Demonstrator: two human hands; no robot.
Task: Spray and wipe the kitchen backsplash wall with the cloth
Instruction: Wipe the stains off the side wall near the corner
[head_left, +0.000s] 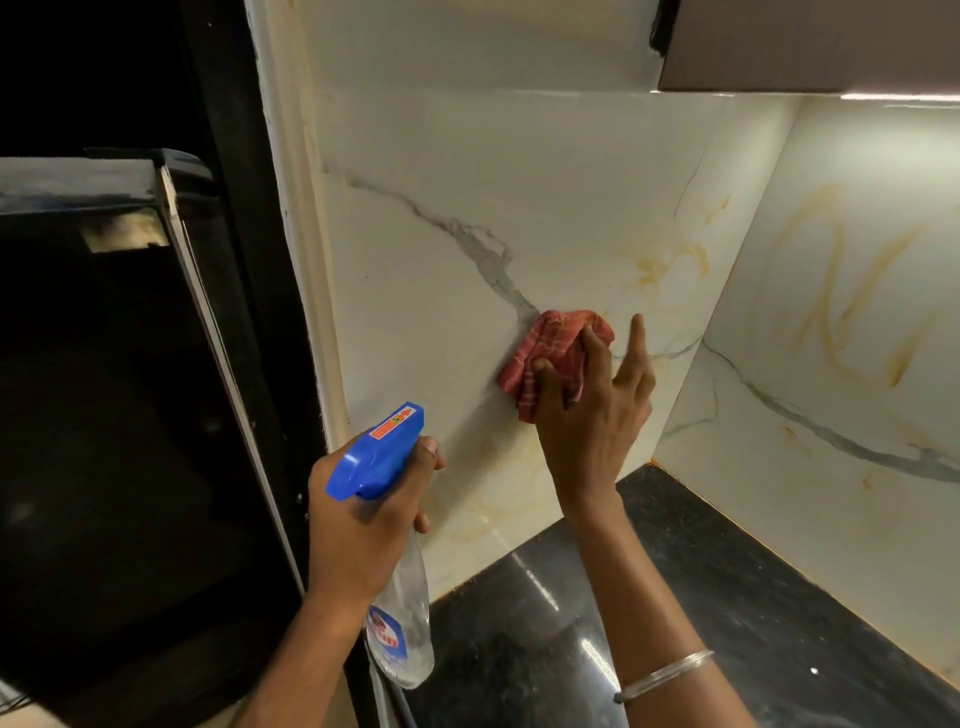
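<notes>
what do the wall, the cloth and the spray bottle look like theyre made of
Backsplash wall: glossy marble-look tile or slab, white with grey and amber veins, light reflecting; real stone or not is unclear.
Cloth: soft woven fabric, red with pale checks, crumpled.
Spray bottle: clear plastic body, glossy blue plastic trigger head.

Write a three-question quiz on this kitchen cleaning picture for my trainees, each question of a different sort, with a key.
1. True or false: the right hand holds the red cloth against the marble-patterned wall.
2. What does the left hand grip? A) a sponge B) the spray bottle C) a brush
3. Fill in: the glossy worktop below the wall is ___ in colour.

Key: 1 true; 2 B; 3 black.
</notes>
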